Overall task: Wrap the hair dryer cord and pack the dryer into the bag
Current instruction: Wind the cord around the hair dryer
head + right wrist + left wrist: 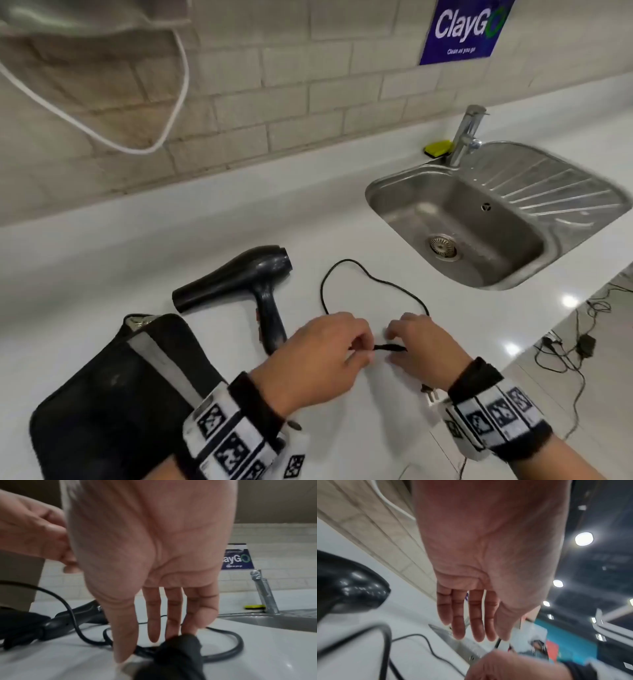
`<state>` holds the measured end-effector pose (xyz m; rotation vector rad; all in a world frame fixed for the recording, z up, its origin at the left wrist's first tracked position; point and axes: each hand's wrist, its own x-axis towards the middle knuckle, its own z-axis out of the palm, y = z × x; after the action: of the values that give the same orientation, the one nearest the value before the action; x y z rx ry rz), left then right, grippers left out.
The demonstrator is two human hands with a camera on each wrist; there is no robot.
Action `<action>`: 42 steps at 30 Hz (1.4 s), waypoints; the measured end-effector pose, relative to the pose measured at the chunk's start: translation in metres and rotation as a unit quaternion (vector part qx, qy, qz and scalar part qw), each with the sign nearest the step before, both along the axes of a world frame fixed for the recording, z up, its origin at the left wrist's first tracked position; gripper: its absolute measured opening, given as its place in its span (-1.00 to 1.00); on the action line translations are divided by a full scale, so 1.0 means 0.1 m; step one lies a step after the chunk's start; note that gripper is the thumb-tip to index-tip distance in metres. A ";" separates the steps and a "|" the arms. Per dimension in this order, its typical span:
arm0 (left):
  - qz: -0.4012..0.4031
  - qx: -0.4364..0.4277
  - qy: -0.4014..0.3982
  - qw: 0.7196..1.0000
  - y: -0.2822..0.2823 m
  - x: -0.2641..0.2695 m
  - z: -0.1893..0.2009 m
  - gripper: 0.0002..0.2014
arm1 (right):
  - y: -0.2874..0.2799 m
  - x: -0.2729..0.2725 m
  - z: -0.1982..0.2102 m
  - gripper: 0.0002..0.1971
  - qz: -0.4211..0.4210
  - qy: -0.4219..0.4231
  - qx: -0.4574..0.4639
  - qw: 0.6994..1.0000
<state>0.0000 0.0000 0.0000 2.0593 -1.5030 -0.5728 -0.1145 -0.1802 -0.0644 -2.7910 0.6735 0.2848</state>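
both hands, left hand (318,356) and right hand (419,349), pinched the cord (390,348) between curled fingertips; the loose loop could snag the dryer (236,277) and drag it.

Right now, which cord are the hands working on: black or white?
The thin black cord on the countertop, between left hand and right hand. The white cord hangs against the wall, untouched.

The setting was a shared kitchenette or pantry area in a larger facility. A stainless steel sink (472,219) with a ribbed drainboard was set into a white countertop (171,240). A chrome faucet (467,133) stood behind the basin, with a yellow sponge (437,147) beside it. The wall was beige brick-pattern tile (274,102). A blue "ClayGo – Clean as you go" sign (462,31) was fixed to it.
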 end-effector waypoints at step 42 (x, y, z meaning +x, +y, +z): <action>0.284 -0.178 -0.111 0.936 1.02 0.05 0.40 -0.86 | 0.88 0.31 1.11 -0.87 -0.055 -0.319 0.456 0.829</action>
<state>0.0053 0.1025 0.0397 2.1633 -0.9460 0.1518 -0.0839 -0.0923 0.0470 -1.7355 0.3657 -0.2910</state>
